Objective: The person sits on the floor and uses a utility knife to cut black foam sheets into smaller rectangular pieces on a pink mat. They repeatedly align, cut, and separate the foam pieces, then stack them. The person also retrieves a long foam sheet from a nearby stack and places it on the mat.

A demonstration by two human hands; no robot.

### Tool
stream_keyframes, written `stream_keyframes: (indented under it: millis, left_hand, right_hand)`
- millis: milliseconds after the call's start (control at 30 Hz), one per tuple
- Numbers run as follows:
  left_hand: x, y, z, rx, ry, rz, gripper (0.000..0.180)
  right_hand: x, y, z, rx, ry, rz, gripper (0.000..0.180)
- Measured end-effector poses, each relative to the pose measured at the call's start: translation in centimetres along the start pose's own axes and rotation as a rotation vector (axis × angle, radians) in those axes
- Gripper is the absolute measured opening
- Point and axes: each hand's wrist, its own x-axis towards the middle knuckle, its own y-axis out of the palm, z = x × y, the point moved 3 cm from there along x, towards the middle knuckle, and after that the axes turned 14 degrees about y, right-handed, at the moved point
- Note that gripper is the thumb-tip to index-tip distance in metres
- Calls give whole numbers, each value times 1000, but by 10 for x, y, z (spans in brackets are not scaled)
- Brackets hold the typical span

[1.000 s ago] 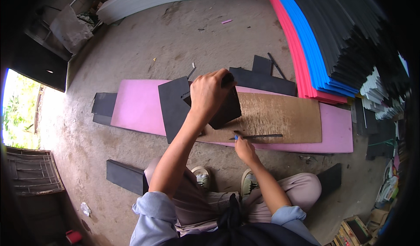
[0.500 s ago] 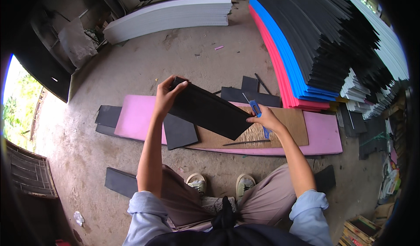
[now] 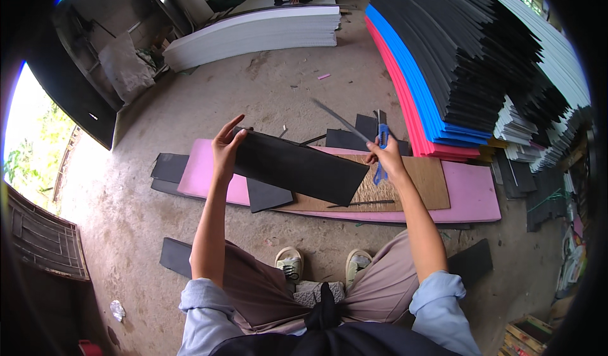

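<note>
Bare concrete floor (image 3: 190, 229) fills a cluttered workshop, seen from the seated person's head camera, with a tall stack of black, blue and red foam sheets (image 3: 456, 58) on the right and a low stack of white sheets (image 3: 253, 33) further back. A long pink foam mat (image 3: 468, 194) lies across the floor in front of the person's shoes, with a brown board (image 3: 424, 178) resting on it and dark offcuts (image 3: 171, 166) scattered about. The left hand (image 3: 225, 150) is closed on the upper left edge of a black foam sheet (image 3: 297, 166), holding it tilted in the air above the board. The right hand (image 3: 386, 156) is wrapped around the blue handle of a long thin knife (image 3: 345, 123), its blade pointing up and away. By the look of it, the sheet is being positioned between cuts; laying it flat on the board and bringing the blade down to its edge would seem to call for care near the left fingers.
</note>
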Motion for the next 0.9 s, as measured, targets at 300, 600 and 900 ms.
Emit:
stream_keyframes:
  millis: [300, 600, 900]
  left_hand:
    - [-1, -67, 77, 163, -324, -340, 33]
    - [-91, -103, 167, -364, -761, -445, 42]
    - [-135, -29, 201, -209, -789, -526, 67]
  right_hand:
    - [64, -12, -16, -44, -25, -126, 16]
    - [141, 62, -122, -1077, 87, 13, 22]
    - [136, 104, -184, -1192, -348, 115, 28]
